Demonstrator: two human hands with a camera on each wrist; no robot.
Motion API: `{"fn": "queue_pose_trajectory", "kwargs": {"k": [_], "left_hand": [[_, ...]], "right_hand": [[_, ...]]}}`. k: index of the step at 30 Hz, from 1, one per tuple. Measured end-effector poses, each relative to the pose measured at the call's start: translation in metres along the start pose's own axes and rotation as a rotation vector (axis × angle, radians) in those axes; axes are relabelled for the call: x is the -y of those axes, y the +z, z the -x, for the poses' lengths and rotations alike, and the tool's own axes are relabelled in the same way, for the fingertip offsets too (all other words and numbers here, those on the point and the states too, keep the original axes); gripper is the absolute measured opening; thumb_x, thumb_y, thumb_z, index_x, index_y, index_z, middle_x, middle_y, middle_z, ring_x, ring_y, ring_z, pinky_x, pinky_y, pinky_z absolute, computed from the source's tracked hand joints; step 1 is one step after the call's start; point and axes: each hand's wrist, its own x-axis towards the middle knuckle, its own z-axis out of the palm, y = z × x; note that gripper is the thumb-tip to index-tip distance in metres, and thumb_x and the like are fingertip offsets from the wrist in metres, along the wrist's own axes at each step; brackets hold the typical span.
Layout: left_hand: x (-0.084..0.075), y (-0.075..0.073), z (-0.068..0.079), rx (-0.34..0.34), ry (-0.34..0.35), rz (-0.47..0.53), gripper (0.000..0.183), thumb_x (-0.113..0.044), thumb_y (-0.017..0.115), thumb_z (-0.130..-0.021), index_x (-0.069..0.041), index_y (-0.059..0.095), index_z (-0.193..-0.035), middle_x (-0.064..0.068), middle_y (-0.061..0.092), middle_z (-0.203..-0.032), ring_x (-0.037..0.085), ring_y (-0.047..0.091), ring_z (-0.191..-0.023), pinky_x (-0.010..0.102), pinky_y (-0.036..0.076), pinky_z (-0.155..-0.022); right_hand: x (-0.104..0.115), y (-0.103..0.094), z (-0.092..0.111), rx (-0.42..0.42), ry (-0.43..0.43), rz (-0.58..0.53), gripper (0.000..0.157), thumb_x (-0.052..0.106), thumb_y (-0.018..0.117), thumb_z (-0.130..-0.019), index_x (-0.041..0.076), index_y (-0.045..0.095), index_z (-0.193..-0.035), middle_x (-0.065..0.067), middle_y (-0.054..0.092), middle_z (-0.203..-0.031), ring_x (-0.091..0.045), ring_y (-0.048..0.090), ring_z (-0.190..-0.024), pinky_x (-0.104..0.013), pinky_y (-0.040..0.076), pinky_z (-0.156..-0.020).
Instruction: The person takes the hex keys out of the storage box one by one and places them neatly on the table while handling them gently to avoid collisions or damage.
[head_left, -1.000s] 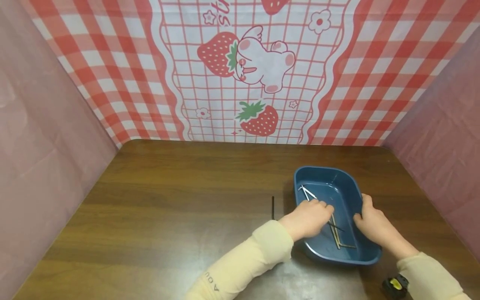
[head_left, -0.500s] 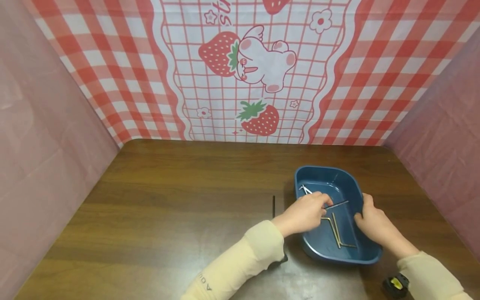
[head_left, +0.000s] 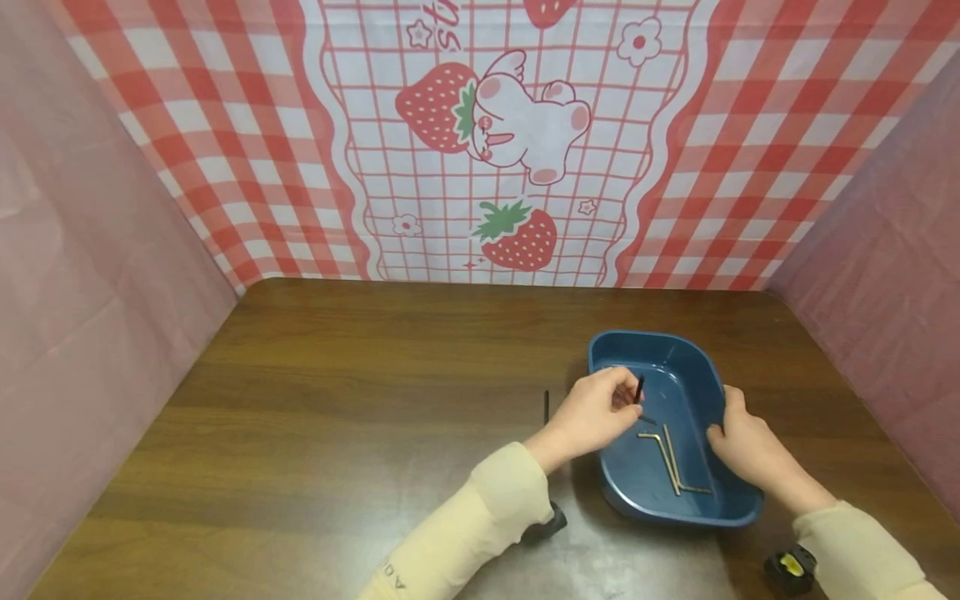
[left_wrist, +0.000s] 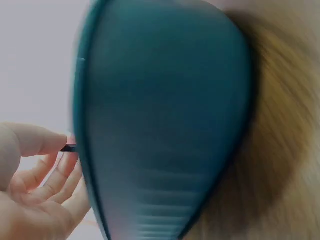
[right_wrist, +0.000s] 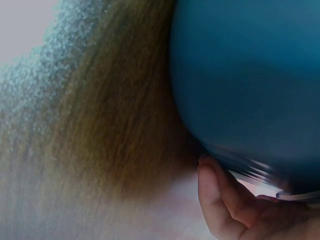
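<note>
My left hand [head_left: 592,417] is over the left part of a blue plastic bin [head_left: 637,507], pinching a black hex key [head_left: 640,390] between thumb and fingertips. In the left wrist view, the end of this key pokes out by the thumb, close to the bin's rim. My right hand [head_left: 750,446] grips the bin's right side, thumb on the rim; the right wrist view shows fingers [right_wrist: 212,195] against the outer wall. Two brass-coloured hex keys [head_left: 662,458] lie on the bin floor. The silver keys at the bin's far left are hidden behind my left hand.
Another black hex key [head_left: 547,406] lies on the wooden table [head_left: 337,433], left of the bin and partly behind my left wrist. A checked strawberry-print cloth [head_left: 480,167] hangs along the back edge, with pink cloths at both sides.
My left hand has drawn back left and lifted a black hex key from the bin floor, turning it more upright. The right hand keeps its hold on the bin.
</note>
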Motion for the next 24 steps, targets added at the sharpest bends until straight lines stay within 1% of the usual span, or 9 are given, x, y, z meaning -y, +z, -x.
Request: {"fn": "queue_pose_trajectory", "kwargs": {"k": [3, 5, 8, 13, 15, 21, 24], "left_hand": [[-0.001, -0.005, 0.002, -0.015, -0.048, 0.113, 0.009, -0.011, 0.063, -0.083, -0.014, 0.056, -0.088, -0.007, 0.058, -0.086, -0.003, 0.052, -0.072, 0.009, 0.043, -0.067], [-0.001, -0.008, 0.005, -0.03, -0.074, 0.144, 0.009, -0.012, 0.063, -0.083, -0.014, 0.056, -0.088, -0.007, 0.058, -0.085, -0.002, 0.052, -0.071, 0.01, 0.044, -0.067], [0.0, -0.011, 0.009, -0.084, -0.084, 0.167, 0.007, -0.012, 0.061, -0.084, -0.014, 0.056, -0.088, -0.006, 0.059, -0.084, -0.002, 0.053, -0.071, 0.011, 0.044, -0.066], [0.008, -0.012, 0.017, -0.192, -0.054, 0.203, 0.008, -0.008, 0.059, -0.082, -0.01, 0.057, -0.089, -0.001, 0.06, -0.083, -0.002, 0.053, -0.067, 0.011, 0.045, -0.063], [0.011, -0.014, 0.02, -0.217, -0.055, 0.224, 0.009, -0.007, 0.06, -0.082, -0.009, 0.057, -0.091, 0.001, 0.061, -0.082, -0.002, 0.054, -0.067, 0.012, 0.046, -0.062], [0.017, -0.025, 0.025, -0.277, -0.103, 0.288, 0.012, -0.005, 0.058, -0.083, -0.008, 0.058, -0.094, 0.004, 0.062, -0.081, 0.001, 0.056, -0.063, 0.016, 0.049, -0.06], [0.021, -0.031, 0.029, -0.292, -0.126, 0.277, 0.013, -0.004, 0.057, -0.082, -0.008, 0.058, -0.094, 0.004, 0.063, -0.081, 0.002, 0.057, -0.063, 0.018, 0.049, -0.059]], "right_hand": [[0.0, 0.0, 0.0, 0.004, 0.004, -0.003, 0.063, 0.008, 0.038, -0.085, -0.019, 0.002, -0.13, -0.047, 0.049, -0.096, -0.038, 0.061, -0.075, -0.042, 0.047, -0.056], [0.001, 0.001, 0.0, 0.001, 0.007, -0.006, 0.063, 0.008, 0.038, -0.085, -0.019, 0.003, -0.13, -0.047, 0.049, -0.096, -0.037, 0.061, -0.075, -0.042, 0.047, -0.056], [0.0, 0.002, 0.0, -0.002, 0.013, -0.005, 0.063, 0.008, 0.038, -0.085, -0.019, 0.003, -0.13, -0.047, 0.048, -0.097, -0.038, 0.061, -0.075, -0.043, 0.047, -0.056], [0.0, 0.001, 0.0, 0.007, 0.027, -0.015, 0.063, 0.008, 0.038, -0.086, -0.018, 0.002, -0.13, -0.047, 0.047, -0.098, -0.036, 0.061, -0.074, -0.041, 0.048, -0.055], [0.0, 0.001, 0.001, 0.005, 0.027, -0.018, 0.063, 0.008, 0.038, -0.086, -0.018, 0.002, -0.13, -0.047, 0.047, -0.098, -0.035, 0.061, -0.072, -0.041, 0.048, -0.054], [0.001, 0.0, 0.001, -0.003, 0.022, -0.017, 0.063, 0.008, 0.038, -0.085, -0.019, 0.002, -0.13, -0.047, 0.048, -0.096, -0.035, 0.061, -0.072, -0.041, 0.048, -0.054], [0.001, -0.001, 0.002, 0.002, 0.018, -0.021, 0.064, 0.008, 0.038, -0.085, -0.019, 0.002, -0.13, -0.046, 0.048, -0.096, -0.034, 0.061, -0.072, -0.04, 0.047, -0.054]]}}
